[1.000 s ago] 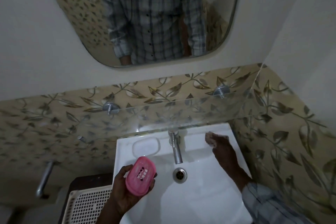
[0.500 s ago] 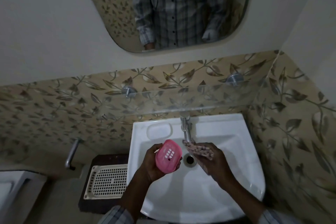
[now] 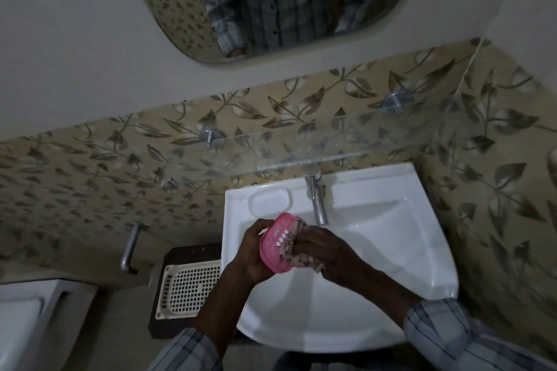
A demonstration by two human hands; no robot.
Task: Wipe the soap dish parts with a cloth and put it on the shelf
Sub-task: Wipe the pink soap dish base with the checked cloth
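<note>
Over the white sink (image 3: 422,250), my left hand (image 3: 256,253) grips a pink oval soap dish (image 3: 277,245) with white slots, tilted on edge. My right hand (image 3: 325,247) holds a patterned cloth (image 3: 297,250) bunched against the dish's right side, touching it. A glass shelf (image 3: 271,156) on two metal brackets hangs on the leaf-patterned tiled wall just above the sink; nothing stands on it.
A chrome tap (image 3: 316,202) rises at the sink's back, just beyond my hands. A moulded soap recess (image 3: 270,201) lies left of it. Left of the sink, a cream perforated basket (image 3: 187,289) rests on a dark stand. A mirror (image 3: 271,0) hangs above.
My right hand came from the sink's back right corner with the cloth and now presses it against the dish. The left hand kept hold of the dish and tilted it more on edge.
</note>
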